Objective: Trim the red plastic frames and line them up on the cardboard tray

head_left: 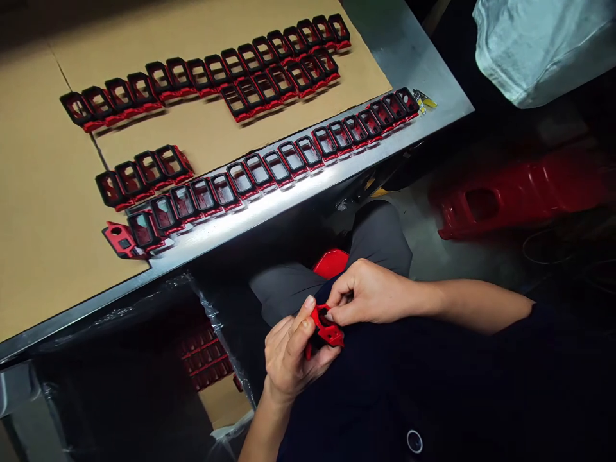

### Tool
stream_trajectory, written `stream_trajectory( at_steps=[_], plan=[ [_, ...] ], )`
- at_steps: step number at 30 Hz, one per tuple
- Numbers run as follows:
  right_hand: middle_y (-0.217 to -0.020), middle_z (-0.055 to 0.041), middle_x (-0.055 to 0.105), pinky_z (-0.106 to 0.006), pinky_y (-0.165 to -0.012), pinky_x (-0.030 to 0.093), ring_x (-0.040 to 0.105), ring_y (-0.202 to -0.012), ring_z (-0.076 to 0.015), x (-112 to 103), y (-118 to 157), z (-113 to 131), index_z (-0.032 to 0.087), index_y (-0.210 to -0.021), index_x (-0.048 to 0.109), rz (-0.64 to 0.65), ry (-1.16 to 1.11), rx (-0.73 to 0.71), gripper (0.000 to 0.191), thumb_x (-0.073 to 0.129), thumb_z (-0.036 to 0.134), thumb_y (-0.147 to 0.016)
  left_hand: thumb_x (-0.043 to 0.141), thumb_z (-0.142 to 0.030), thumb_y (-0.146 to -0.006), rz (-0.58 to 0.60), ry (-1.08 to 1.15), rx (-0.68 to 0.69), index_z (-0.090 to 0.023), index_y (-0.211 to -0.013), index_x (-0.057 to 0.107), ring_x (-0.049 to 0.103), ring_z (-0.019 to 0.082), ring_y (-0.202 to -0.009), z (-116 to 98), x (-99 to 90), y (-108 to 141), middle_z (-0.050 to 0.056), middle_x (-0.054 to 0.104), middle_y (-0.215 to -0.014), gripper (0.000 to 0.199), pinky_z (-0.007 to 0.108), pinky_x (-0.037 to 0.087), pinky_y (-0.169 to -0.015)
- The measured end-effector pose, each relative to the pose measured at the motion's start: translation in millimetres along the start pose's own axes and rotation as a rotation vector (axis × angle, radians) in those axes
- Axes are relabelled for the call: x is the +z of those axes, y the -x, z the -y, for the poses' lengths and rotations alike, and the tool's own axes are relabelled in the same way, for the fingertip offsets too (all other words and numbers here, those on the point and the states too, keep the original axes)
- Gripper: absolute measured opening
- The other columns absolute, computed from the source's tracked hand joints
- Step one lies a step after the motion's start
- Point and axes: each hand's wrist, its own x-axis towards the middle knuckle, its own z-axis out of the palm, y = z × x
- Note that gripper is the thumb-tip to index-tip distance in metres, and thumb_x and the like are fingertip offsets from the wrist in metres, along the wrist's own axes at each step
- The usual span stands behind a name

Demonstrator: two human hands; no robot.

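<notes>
Above my lap, my left hand (291, 356) grips a small red plastic housing (328, 332) with a hollow middle and small holes in its side. My right hand (363, 292) comes in from the right, its thumb and index finger pinched at the housing's upper opening. Whatever the pinch holds, if anything, is hidden by the fingers. On the table ahead, a long row of similar red parts with black frames (278, 165) runs along the near metal edge. One red part (119, 239) lies turned on its side at the row's left end.
More rows of black-framed parts (231, 64) stand on the cardboard sheet (43, 212). Yellow-handled pliers (424, 102) lie near the table's right corner. A large red moulded piece (524, 192) is at right, below a pale cloth (539, 45). An open box (226, 404) with red parts sits under the table.
</notes>
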Motion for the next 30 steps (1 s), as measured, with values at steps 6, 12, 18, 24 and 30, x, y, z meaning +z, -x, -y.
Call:
stream_trajectory(
  at_steps=[6, 12, 18, 24, 30],
  plan=[
    [-0.066, 0.0, 0.067, -0.013, -0.05, 0.036, 0.052, -0.057, -0.0064, -12.5, 1.1, -2.9, 0.008, -0.088, 0.08, 0.147, -0.016, -0.104, 0.024, 0.062, 0.023, -0.082, 0.078, -0.029, -0.084, -0.003, 0.016, -0.004, -0.015, -0.153, 0.035, 0.078, 0.023, -0.079, -1.0, -0.8, -1.7, 0.027, 0.062, -0.131, 0.083, 0.029, 0.06, -0.061],
    [-0.072, -0.0014, 0.071, -0.014, -0.054, 0.04, 0.058, -0.061, -0.008, -14.3, 1.6, -7.6, 0.009, -0.096, 0.08, 0.188, -0.094, -0.047, 0.028, 0.064, 0.025, -0.079, 0.077, -0.033, -0.085, 0.001, -0.004, -0.007, -0.017, -0.152, 0.035, 0.078, 0.024, -0.084, -1.1, -1.0, -1.4, 0.025, 0.066, -0.128, 0.08, 0.028, 0.061, -0.063],
    [-0.073, -0.003, 0.073, -0.014, -0.055, 0.045, 0.066, -0.066, -0.0115, -6.7, 2.9, -5.9, 0.009, -0.083, 0.078, 0.089, -0.079, 0.018, 0.019, 0.068, 0.023, -0.075, 0.076, -0.033, -0.086, 0.013, -0.003, 0.004, -0.014, -0.147, 0.041, 0.078, 0.023, -0.079, -1.6, -0.7, -2.2, 0.025, 0.069, -0.123, 0.072, 0.029, 0.061, -0.062],
    [-0.073, -0.002, 0.073, -0.013, -0.054, 0.043, 0.064, -0.064, -0.0096, -10.6, 4.7, -8.1, 0.01, -0.09, 0.08, 0.129, -0.06, -0.049, 0.023, 0.066, 0.024, -0.079, 0.075, -0.034, -0.087, 0.025, 0.011, 0.018, -0.011, -0.146, 0.041, 0.077, 0.023, -0.079, -1.4, -1.9, -2.3, 0.027, 0.07, -0.119, 0.072, 0.029, 0.061, -0.064],
    [-0.073, -0.0028, 0.073, -0.014, -0.054, 0.044, 0.065, -0.065, -0.0113, -7.2, 5.0, -8.1, 0.009, -0.086, 0.079, 0.105, -0.092, 0.038, 0.022, 0.07, 0.026, -0.076, 0.072, -0.035, -0.089, 0.025, 0.011, 0.026, -0.012, -0.145, 0.042, 0.077, 0.022, -0.075, -1.9, -2.4, -3.8, 0.027, 0.07, -0.119, 0.068, 0.029, 0.061, -0.062]
  ],
)
